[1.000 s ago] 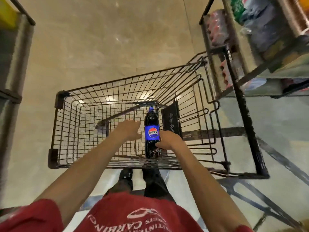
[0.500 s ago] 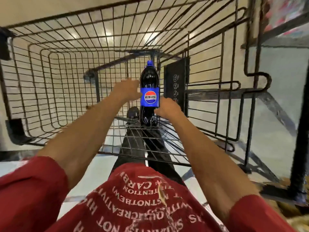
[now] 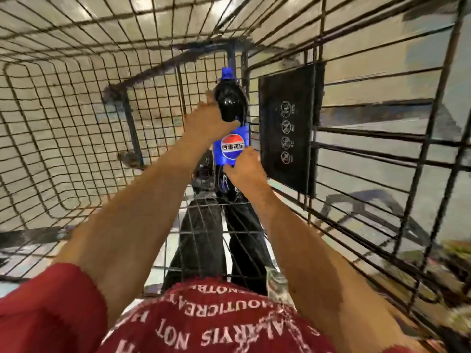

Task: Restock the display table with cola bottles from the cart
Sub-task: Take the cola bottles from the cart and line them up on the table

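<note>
The cola bottle (image 3: 230, 128) stood upright between both grips, clasped at its shoulder by the left hand (image 3: 206, 123) and lower down by the right hand (image 3: 244, 169)

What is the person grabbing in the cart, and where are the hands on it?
A cola bottle. The left hand grips its dark upper part just above the blue label; the right hand holds its lower part at the label's bottom edge.
</note>
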Motion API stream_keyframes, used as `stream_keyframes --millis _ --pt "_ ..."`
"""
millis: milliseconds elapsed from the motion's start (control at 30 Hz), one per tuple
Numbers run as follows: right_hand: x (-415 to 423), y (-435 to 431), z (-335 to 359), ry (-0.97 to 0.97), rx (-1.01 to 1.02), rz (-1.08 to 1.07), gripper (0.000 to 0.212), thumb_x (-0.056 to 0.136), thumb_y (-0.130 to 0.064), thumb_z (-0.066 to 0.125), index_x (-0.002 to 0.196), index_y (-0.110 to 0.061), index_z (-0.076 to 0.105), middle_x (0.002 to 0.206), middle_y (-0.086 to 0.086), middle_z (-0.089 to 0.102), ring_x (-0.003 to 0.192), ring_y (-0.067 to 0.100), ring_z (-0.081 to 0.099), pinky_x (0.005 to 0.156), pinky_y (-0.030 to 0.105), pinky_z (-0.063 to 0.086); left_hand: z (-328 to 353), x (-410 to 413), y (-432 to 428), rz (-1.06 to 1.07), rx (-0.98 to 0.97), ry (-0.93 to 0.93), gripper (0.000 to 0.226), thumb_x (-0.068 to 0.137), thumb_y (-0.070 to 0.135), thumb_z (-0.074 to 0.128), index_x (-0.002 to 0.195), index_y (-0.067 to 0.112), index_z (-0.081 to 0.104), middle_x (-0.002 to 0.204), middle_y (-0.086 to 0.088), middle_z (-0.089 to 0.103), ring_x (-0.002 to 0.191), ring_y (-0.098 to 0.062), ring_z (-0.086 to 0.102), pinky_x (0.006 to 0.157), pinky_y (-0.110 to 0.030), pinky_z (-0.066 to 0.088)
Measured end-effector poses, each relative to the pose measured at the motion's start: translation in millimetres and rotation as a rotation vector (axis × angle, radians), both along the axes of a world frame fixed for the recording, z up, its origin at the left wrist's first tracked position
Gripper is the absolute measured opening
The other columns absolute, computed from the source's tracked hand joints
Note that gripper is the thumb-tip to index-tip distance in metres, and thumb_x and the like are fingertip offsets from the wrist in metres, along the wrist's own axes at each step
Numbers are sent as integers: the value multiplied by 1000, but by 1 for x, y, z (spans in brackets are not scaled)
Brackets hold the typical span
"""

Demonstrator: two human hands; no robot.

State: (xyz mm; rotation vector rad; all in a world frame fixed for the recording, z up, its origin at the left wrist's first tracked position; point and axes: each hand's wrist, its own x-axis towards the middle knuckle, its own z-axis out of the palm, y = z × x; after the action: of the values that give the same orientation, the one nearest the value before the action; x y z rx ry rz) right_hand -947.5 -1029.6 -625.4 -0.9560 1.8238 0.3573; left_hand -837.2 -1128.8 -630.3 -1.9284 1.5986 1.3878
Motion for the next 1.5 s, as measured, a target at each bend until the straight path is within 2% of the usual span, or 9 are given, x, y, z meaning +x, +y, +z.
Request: stream_keyframes --millis 133,333,467,600,900,1067,1167,1367,1500 --pt "2 3 -18 -27 11 -132 95 81 -38 83 149 -1 29 148 16 41 137 31 45 105 35 41 -29 2 2 144 60 42 128 44 89 57 149 20 34 130 -9 62 116 -31 63 97 -43 53" --pt "9 2 -27 48 -43 -203 103 65 -47 93 141 -6 35 135 9 49 125 24 53 96 35 50 -48 0 9 510 19 310 90 66 39 94 130 24 32 108 12 63 81 -2 67 71 -19 56" --pt "13 10 -37 -1 -88 -325 97 59 -45 96 132 -13 41 127 5 58 117 23 60 92 37 56 -54 4 16 659 20 414 94 61 32 97 127 34 29 112 14 63 92 -7 71 83 -29 61" --pt "7 14 -43 -151 -97 -484 91 56 -35 99 125 -20 42 110 -9 63 91 3 63 70 18 55 -57 8 20 687 26 436 98 61 28 97 131 33 29 110 18 60 97 -10 70 90 -36 60" --pt "17 23 -54 -249 -118 -493 101 42 -47 100 127 -24 52 109 -10 72 94 6 71 78 33 63 -56 29 30 706 -9 400 101 66 28 95 142 27 28 111 16 56 91 0 65 85 -29 61" --pt "26 24 -42 -242 -142 -445 92 52 -38 100 124 -27 43 109 -14 67 94 0 67 77 23 60 -53 40 38 732 -45 425 98 67 24 94 138 29 27 110 22 53 95 -1 65 90 -34 60" --pt "33 24 -29 -258 -148 -415 91 54 -38 100 125 -27 44 105 -18 65 90 -6 64 70 12 55 -42 49 42 764 -63 430 99 66 21 94 139 26 27 119 10 57 101 -9 67 91 -36 60" --pt "50 17 26 -256 -237 -328 88 44 -49 96 117 -38 48 105 -16 69 92 3 69 81 36 62 19 69 36 811 -203 449 106 60 23 97 142 19 30 137 -2 54 110 -12 62 92 -21 54" --pt "61 11 79 -290 -328 -232 90 42 -53 96 120 -37 53 105 -13 72 91 6 72 77 39 63 85 84 38 834 -309 506 106 54 32 97 139 24 33 133 1 57 111 -11 65 95 -33 57"
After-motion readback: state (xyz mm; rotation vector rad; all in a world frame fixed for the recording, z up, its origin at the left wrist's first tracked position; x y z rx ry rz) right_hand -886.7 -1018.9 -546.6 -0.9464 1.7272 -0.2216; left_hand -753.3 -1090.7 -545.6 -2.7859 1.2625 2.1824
